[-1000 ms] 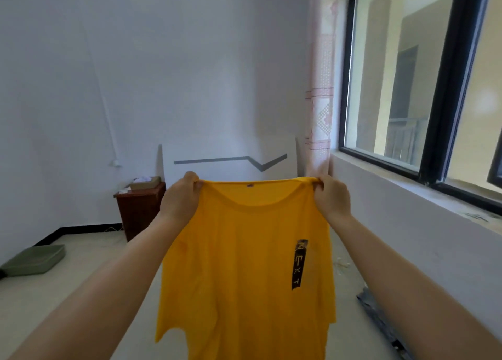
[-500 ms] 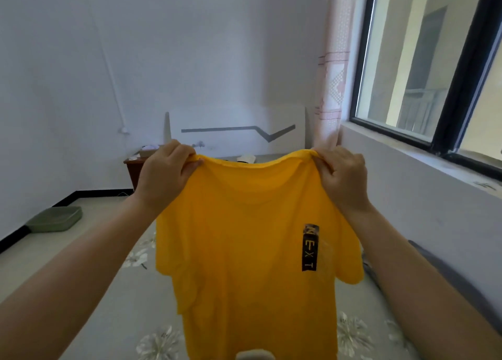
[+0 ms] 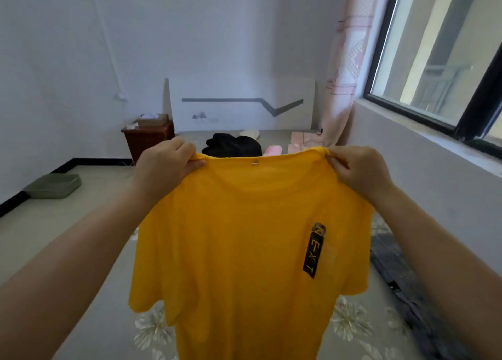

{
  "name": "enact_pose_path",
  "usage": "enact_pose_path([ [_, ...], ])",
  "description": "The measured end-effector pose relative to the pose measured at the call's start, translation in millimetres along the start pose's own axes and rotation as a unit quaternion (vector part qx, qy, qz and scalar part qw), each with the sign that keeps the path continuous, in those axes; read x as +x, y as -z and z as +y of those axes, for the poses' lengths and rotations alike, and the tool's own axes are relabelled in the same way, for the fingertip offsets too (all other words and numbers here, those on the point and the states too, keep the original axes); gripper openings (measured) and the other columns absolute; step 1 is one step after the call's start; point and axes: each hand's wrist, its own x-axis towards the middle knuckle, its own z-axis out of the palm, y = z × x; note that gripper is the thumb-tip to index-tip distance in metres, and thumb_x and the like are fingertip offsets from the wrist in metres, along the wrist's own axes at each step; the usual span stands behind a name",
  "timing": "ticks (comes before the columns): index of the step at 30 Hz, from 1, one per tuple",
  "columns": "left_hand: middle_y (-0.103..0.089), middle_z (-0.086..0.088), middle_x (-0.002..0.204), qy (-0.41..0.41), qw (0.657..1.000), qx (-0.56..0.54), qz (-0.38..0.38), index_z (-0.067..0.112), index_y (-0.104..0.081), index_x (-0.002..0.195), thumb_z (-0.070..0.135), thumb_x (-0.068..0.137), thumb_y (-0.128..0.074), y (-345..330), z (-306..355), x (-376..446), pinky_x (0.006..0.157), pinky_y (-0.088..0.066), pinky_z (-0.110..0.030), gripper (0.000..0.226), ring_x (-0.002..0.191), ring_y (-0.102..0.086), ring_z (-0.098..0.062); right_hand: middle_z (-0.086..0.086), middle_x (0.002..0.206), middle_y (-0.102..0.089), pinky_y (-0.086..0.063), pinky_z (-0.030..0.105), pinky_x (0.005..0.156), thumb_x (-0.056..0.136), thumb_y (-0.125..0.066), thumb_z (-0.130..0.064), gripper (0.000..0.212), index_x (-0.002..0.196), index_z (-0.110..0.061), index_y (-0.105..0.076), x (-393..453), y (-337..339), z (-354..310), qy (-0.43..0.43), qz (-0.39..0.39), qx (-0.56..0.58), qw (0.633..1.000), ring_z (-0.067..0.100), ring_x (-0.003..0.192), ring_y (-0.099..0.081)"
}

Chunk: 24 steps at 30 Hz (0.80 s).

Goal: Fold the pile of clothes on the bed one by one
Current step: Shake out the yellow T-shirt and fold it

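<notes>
Yellow T-shirt (image 3: 244, 237) between 2 hands

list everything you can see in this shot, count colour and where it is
t-shirt: 1, yellow with a black NEXT label, held up by its shoulders over the bed
bed: 1, grey floral cover, below the shirt
black clothes: 1 heap, far end of the bed
pink clothes: a few pieces, far right of the bed
dark grey garment: 1, right edge of the bed
headboard: 1, white with a grey stripe, against the far wall
nightstand: 1, brown, left of the headboard
tray: 1, green, on the floor at left
curtain: 1, pink, beside the window
window: 1, black frame, right wall
left hand: grips the shirt's left shoulder
right hand: pinches the right shoulder
</notes>
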Motion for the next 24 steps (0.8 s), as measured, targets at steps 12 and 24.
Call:
enact_pose_path([
  [12,-0.056,-0.018,0.097,0.097,0.918,-0.131,-0.362,-0.002,-0.057,0.103,0.008,0.093,-0.044,-245.9,27.0,-53.4,0.049,-0.016,-0.016,0.019,0.071,-0.041,-0.021,0.012,0.074,-0.060,-0.043,0.035,0.068,0.079,-0.064,-0.042,0.034,0.079,-0.007,-0.060,-90.4,-171.7,129.6,-0.166,-0.485,0.066,0.856,0.022,0.070,-0.056],
  [24,-0.051,-0.014,0.103,0.171,0.869,-0.137,-0.443,0.006,-0.053,0.113,0.012,0.094,-0.042,-480.0,45.0,-80.1,0.061,-0.033,-0.030,0.023,0.086,-0.050,-0.027,0.019,0.093,-0.065,-0.035,0.033,0.067,0.086,-0.060,-0.027,0.029,0.096,-0.001,-0.066,-133.8,-380.9,262.0,-0.259,-0.466,0.050,0.845,0.032,0.091,-0.057],
])
